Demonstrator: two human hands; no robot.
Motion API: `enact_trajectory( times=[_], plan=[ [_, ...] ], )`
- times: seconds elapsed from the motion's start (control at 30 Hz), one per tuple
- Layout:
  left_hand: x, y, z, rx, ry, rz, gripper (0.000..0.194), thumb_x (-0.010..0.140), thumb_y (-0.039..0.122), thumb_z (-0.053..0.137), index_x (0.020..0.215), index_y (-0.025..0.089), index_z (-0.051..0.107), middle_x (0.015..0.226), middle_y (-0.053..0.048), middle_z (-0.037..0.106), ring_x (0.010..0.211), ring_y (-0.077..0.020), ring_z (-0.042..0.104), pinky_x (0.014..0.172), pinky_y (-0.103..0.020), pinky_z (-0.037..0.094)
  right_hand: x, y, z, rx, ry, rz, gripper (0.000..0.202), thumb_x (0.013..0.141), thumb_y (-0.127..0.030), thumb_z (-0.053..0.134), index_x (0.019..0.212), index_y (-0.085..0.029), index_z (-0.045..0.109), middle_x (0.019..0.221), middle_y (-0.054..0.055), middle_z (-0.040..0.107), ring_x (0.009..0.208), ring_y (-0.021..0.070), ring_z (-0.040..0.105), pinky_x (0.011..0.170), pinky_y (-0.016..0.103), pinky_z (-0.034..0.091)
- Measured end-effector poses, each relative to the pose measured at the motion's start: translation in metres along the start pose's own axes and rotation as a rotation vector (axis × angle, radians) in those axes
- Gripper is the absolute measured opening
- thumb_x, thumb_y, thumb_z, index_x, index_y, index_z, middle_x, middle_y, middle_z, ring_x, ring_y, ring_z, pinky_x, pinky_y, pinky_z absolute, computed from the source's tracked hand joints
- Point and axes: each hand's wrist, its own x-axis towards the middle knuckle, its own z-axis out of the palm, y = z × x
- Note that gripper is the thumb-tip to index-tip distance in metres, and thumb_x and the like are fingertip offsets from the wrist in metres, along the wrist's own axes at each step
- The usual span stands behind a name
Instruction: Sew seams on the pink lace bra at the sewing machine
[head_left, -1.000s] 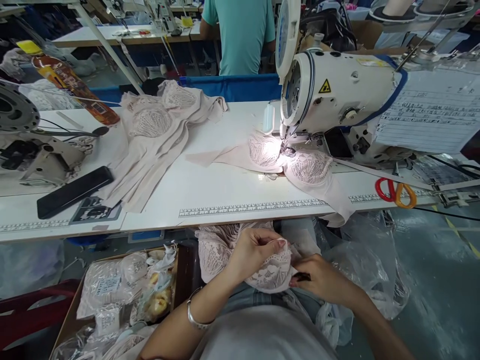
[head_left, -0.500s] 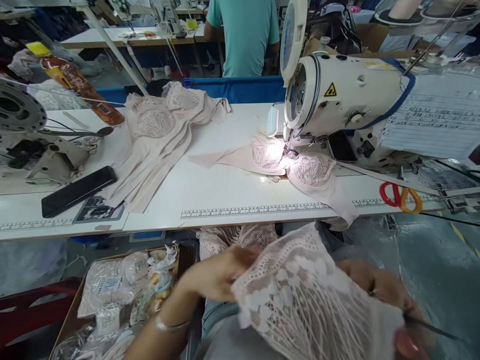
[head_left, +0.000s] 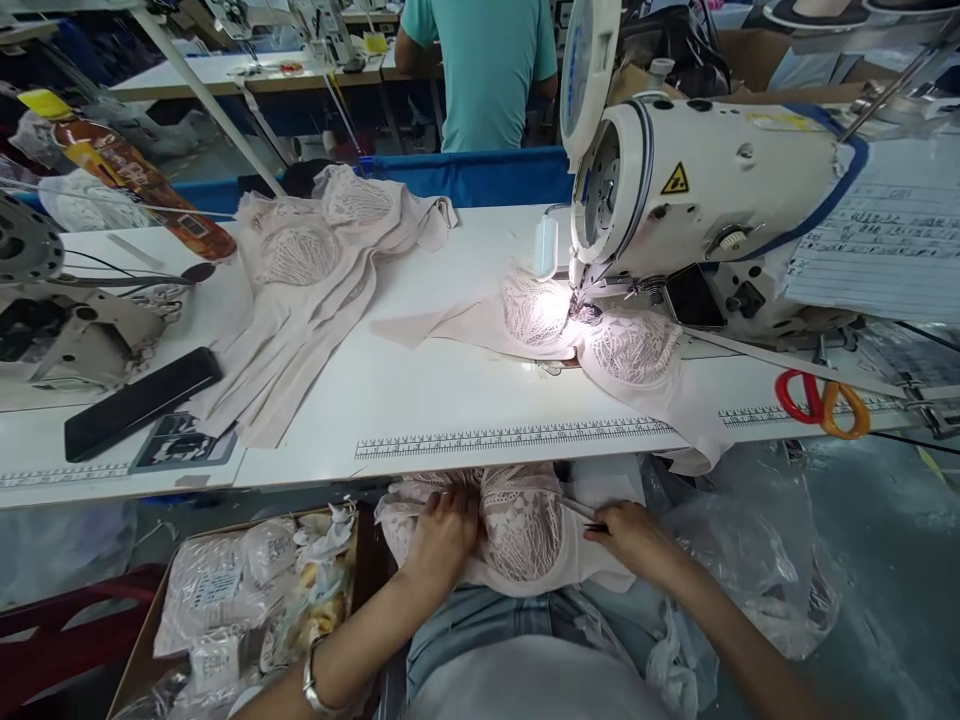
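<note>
A pale pink lace bra [head_left: 523,535] lies across my lap under the table edge. My left hand [head_left: 444,528] is closed on its left cup, fingers curled into the lace. My right hand [head_left: 634,538] is closed around a slim pointed tool [head_left: 577,508], dark near the fingers and lighter along its length; its exact kind cannot be made out. The tool's tip rests near the right cup. Above, on the table, another pale pink bra [head_left: 630,345] lies under the needle of a lit sewing machine [head_left: 690,190].
Stacked bras [head_left: 300,255] and a black phone-like slab [head_left: 142,403] lie left on the table [head_left: 450,400]. Red-and-orange-handled scissors [head_left: 844,408] sit at the right edge. A tilted drink bottle [head_left: 142,180], a carton [head_left: 367,560] of bagged parts and a co-worker [head_left: 484,75] are around.
The lace piece held up close to me has gone down to my lap. Both hands moved away from the camera, and the right hand swung inward with the pointed tool. The view shifted slightly.
</note>
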Motion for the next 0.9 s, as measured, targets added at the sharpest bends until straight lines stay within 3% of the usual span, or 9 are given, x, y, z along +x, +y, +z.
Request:
enact_trajectory(
  times=[0.07,0.13,0.23,0.33,0.4,0.47,0.57,0.7,0.9],
  plan=[
    [-0.003,0.001,-0.014,0.045,0.099,0.152,0.029,0.085,-0.005,0.047,0.1,0.01,0.067,0.096,-0.015,0.071,0.086,-0.0272,0.069,0.069,-0.034,0.054,-0.006,0.005,-0.014,-0.055,-0.007,0.015,0.025,0.091,-0.034,0.064,0.078,-0.015,0.074,0.086,0.017,0.074,0.084,0.0342,0.072,0.064,0.034,0.047],
    [0.002,-0.001,-0.036,0.0,0.218,0.422,0.019,0.092,0.003,0.049,0.091,0.013,0.065,0.087,-0.01,0.068,0.075,-0.0224,0.065,0.06,-0.03,0.051,-0.012,0.008,-0.033,-0.106,-0.017,0.038,0.029,0.093,-0.035,0.061,0.076,-0.015,0.074,0.08,0.017,0.073,0.077,0.0348,0.072,0.058,0.033,0.044],
    [0.036,-0.004,-0.072,-0.131,0.386,0.715,0.021,0.099,0.013,0.048,0.085,0.014,0.063,0.083,-0.007,0.066,0.076,-0.0195,0.06,0.065,-0.029,0.051,-0.019,0.006,-0.071,-0.022,-0.021,-0.005,0.033,0.095,-0.036,0.056,0.07,-0.018,0.071,0.068,0.013,0.071,0.064,0.0305,0.069,0.051,0.031,0.038],
    [0.097,-0.007,-0.102,-0.11,0.51,0.733,0.023,0.101,0.01,0.042,0.108,0.01,0.064,0.109,-0.013,0.069,0.1,-0.0232,0.059,0.086,-0.036,0.052,-0.016,0.002,-0.114,0.179,0.096,-0.225,0.028,0.092,-0.028,0.052,0.07,-0.022,0.067,0.071,0.006,0.072,0.064,0.0233,0.067,0.054,0.029,0.041],
    [0.14,-0.007,-0.116,-0.04,0.509,0.705,0.032,0.1,0.006,0.036,0.126,0.005,0.056,0.126,-0.018,0.063,0.11,-0.025,0.056,0.094,-0.039,0.048,-0.004,0.001,-0.143,0.243,0.271,-0.344,0.022,0.09,-0.023,0.049,0.077,-0.024,0.067,0.077,0.004,0.072,0.069,0.0207,0.066,0.059,0.029,0.045],
    [0.177,-0.006,-0.126,0.039,0.434,0.709,0.035,0.098,0.002,0.034,0.127,0.004,0.054,0.122,-0.018,0.064,0.106,-0.0239,0.057,0.092,-0.038,0.047,0.019,0.004,-0.171,0.183,0.502,-0.329,0.022,0.092,-0.024,0.047,0.086,-0.024,0.068,0.084,0.005,0.072,0.075,0.0208,0.067,0.063,0.029,0.047],
    [0.208,-0.007,-0.135,0.146,0.304,0.76,0.029,0.095,0.001,0.037,0.105,0.009,0.063,0.096,-0.011,0.066,0.087,-0.0217,0.058,0.081,-0.035,0.045,0.065,0.014,-0.203,-0.047,0.782,-0.139,0.028,0.096,-0.033,0.047,0.111,-0.021,0.068,0.104,0.011,0.072,0.09,0.0261,0.067,0.071,0.033,0.049],
    [0.215,-0.01,-0.139,0.233,0.3,0.849,0.016,0.088,0.003,0.05,0.087,0.011,0.064,0.086,-0.01,0.063,0.081,-0.0229,0.055,0.071,-0.034,0.04,0.115,0.033,-0.22,-0.375,0.718,-0.045,0.037,0.098,-0.04,0.047,0.109,-0.017,0.073,0.098,0.016,0.073,0.095,0.0336,0.065,0.078,0.041,0.05],
    [0.212,-0.008,-0.136,0.269,0.331,0.793,0.018,0.091,0.003,0.044,0.091,0.009,0.062,0.093,-0.012,0.062,0.083,-0.0231,0.054,0.069,-0.034,0.038,0.134,0.058,-0.217,-0.531,0.63,-0.078,0.031,0.097,-0.03,0.048,0.099,-0.016,0.076,0.09,0.016,0.075,0.092,0.0328,0.067,0.082,0.043,0.049]
  ],
)
